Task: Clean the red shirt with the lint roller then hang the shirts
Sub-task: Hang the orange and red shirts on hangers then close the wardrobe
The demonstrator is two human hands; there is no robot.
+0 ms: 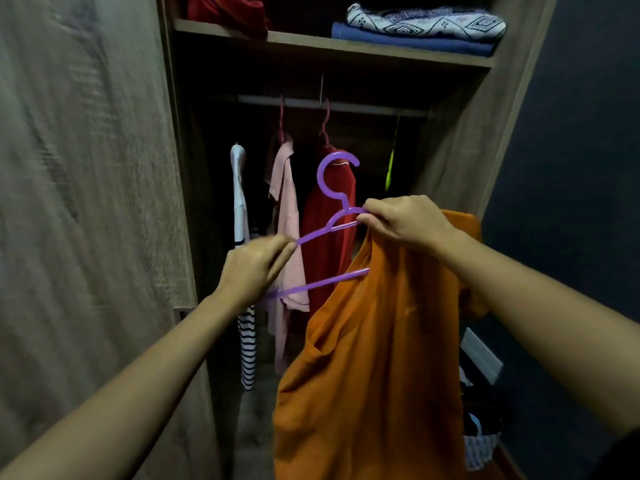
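Nearest, a soft orange shirt [374, 358] drooped in loose folds, bunched at its top under the right hand [405, 223], whose curled fingers gripped the fabric together with one shoulder of a thin purple plastic hanger [311, 237]. The left hand [254, 268] pinched the hanger's other shoulder tip; its round hook pointed up, its straight lower bar running into the orange cloth. Behind, partly covered by the hanger and hands, the red shirt [318, 258] hung on a pink hanger from the metal rail [363, 109], beside a pale pink shirt [287, 202] and a white, stripe-hemmed garment [239, 188]. A wood-grain door [86, 202] stood at the left. Farthest up, the shelf [346, 46] carried folded patterned and blue cloths [426, 26]
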